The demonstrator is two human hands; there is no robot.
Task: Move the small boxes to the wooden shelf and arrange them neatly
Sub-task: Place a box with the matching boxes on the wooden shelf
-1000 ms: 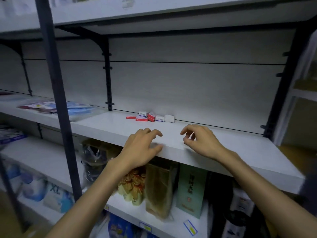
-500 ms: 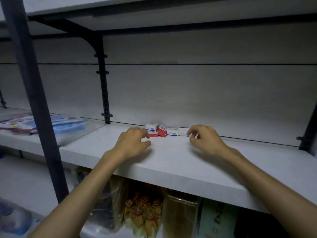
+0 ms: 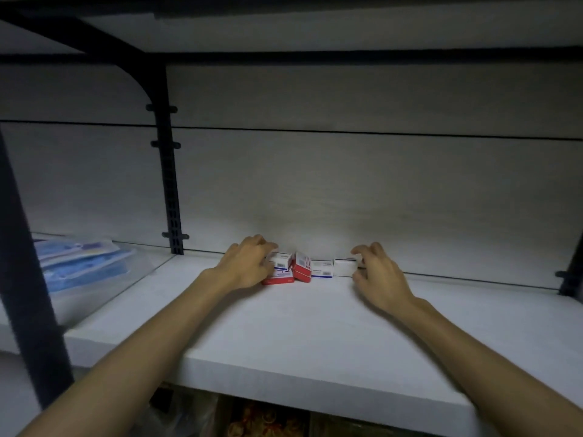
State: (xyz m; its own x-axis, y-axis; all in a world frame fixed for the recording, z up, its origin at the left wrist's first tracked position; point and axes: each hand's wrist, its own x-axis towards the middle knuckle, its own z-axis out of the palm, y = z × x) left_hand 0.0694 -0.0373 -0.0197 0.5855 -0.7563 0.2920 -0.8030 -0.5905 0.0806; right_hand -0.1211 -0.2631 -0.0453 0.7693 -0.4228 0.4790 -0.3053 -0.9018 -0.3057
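Note:
Several small boxes sit in a row against the back panel of the pale shelf (image 3: 284, 326). A white and blue box (image 3: 281, 261) lies on a flat red box (image 3: 279, 280). Beside them a red box (image 3: 302, 266) stands tilted, followed by a white box with a blue stripe (image 3: 321, 269) and a plain white box (image 3: 344, 267). My left hand (image 3: 244, 268) covers the left end of the stacked pair, fingers curled over the top box. At the row's right end my right hand (image 3: 377, 279) has finger and thumb apart around the plain white box's end.
A black bracket post (image 3: 170, 190) runs up the back panel left of the boxes. Blue plastic packets (image 3: 82, 266) lie on the adjoining shelf at left, behind a clear divider. A dark upright (image 3: 28, 279) stands at the near left. Packaged goods show on the shelf below.
Both hands have reached from the shelf's front edge to the back and now meet the two ends of the box row. The view has moved closer and lower.

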